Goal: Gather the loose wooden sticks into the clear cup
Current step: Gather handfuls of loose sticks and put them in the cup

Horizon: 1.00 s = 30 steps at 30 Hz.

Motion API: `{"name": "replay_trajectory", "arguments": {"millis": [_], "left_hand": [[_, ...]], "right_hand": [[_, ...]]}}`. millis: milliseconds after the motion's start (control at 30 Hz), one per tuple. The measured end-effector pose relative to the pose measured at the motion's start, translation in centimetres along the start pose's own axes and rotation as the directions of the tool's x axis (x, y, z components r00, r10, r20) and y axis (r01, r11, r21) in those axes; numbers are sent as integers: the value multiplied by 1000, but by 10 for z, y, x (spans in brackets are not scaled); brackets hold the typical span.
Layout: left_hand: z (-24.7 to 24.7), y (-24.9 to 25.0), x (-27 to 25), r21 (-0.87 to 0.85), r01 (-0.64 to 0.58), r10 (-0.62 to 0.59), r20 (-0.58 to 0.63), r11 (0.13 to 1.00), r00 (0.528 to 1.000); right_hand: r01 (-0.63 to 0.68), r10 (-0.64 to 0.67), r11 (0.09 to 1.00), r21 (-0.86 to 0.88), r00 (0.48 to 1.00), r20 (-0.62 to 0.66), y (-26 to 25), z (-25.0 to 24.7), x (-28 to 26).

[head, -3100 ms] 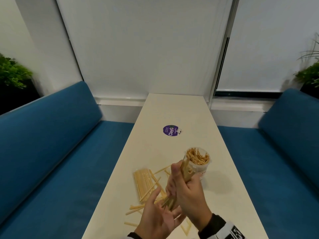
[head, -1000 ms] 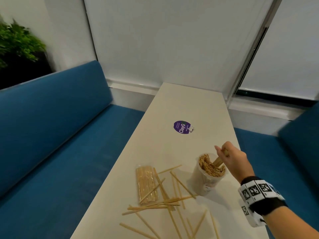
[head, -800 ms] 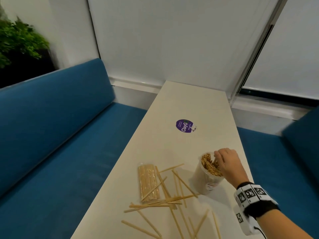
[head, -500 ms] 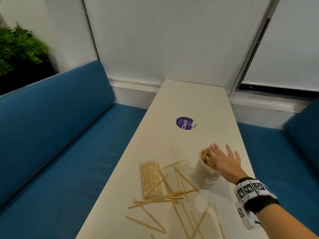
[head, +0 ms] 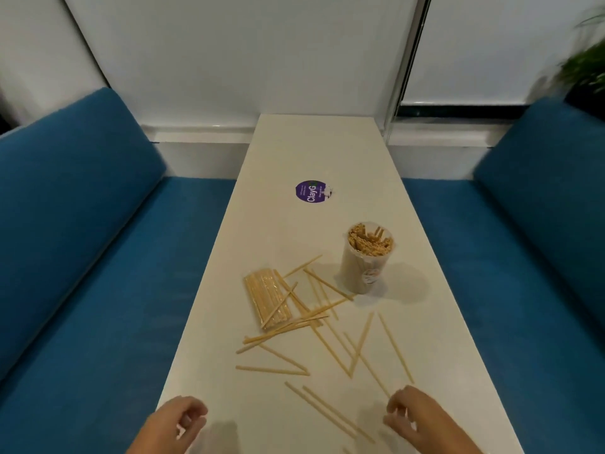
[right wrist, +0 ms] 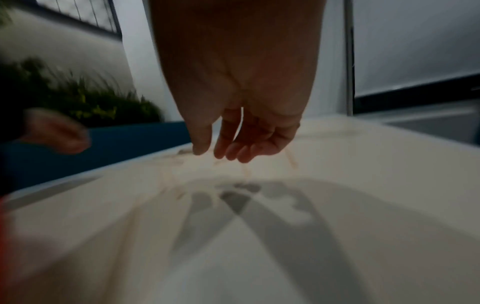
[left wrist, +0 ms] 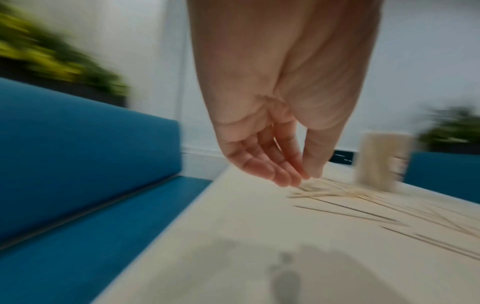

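Note:
The clear cup [head: 368,257], packed with upright sticks, stands on the white table [head: 327,152] right of centre; it is a blur in the left wrist view [left wrist: 381,160]. Several loose wooden sticks [head: 327,332] lie scattered in front of the cup, reaching to the near edge. My left hand [head: 183,421] hovers over the near left edge, fingers loosely curled and holding nothing [left wrist: 293,174]. My right hand [head: 409,411] hangs over the near right part of the table just above the closest sticks, fingers relaxed and empty [right wrist: 221,152].
A wrapped bundle of sticks [head: 266,299] lies left of the cup under some loose ones. A purple round sticker [head: 311,191] is farther back. Blue benches [head: 82,257] run along both sides; a plant [head: 586,67] is at far right.
My right hand let go of the sticks at the cup, pressed flat on top of them, then drew back to the near edge. My left hand has come back into view.

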<state>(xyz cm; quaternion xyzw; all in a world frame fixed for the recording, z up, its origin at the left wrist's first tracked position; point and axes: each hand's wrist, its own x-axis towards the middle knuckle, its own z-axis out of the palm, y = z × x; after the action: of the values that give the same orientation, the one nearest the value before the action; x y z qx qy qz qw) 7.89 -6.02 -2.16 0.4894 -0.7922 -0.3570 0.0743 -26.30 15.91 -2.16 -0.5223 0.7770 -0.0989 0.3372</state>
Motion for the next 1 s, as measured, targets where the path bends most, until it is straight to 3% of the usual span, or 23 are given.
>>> {"name": "replay_trajectory", "arguments": {"millis": [100, 133, 200, 267, 367, 500, 567, 667, 767, 1000], "left_hand": [[23, 36, 14, 104, -142, 100, 333, 984, 938], [34, 45, 18, 106, -231, 177, 369, 967, 912], [52, 59, 29, 134, -389, 313, 388, 911, 867], [74, 72, 34, 145, -530, 413, 472, 835, 779], [93, 92, 41, 274, -687, 515, 493, 673, 701], [118, 89, 47, 383, -762, 506, 581, 522, 638], [129, 84, 49, 423, -784, 508, 600, 454, 618], [134, 81, 49, 407, -803, 536, 599, 436, 595], [131, 82, 43, 422, -802, 546, 588, 422, 597], [136, 93, 40, 481, -744, 491, 559, 464, 668]], "right_hand": [[-108, 104, 993, 50, 992, 76, -6, 29, -8], [-70, 77, 996, -60, 989, 128, -7, 38, -7], [22, 2, 994, -112, 979, 204, -10, 55, -9], [-25, 35, 997, -76, 990, 138, -22, 55, -11], [-134, 135, 991, -25, 991, 22, -23, 68, -19], [-178, 178, 984, 9, 982, -61, -31, 71, -26], [-227, 237, 969, 93, 965, -113, -32, 65, -28], [-293, 343, 918, 266, 925, -165, -34, 49, -20], [-306, 433, 868, 392, 853, -291, -28, 30, 0], [-399, 504, 847, 352, 813, -290, -13, -5, 62]]}}
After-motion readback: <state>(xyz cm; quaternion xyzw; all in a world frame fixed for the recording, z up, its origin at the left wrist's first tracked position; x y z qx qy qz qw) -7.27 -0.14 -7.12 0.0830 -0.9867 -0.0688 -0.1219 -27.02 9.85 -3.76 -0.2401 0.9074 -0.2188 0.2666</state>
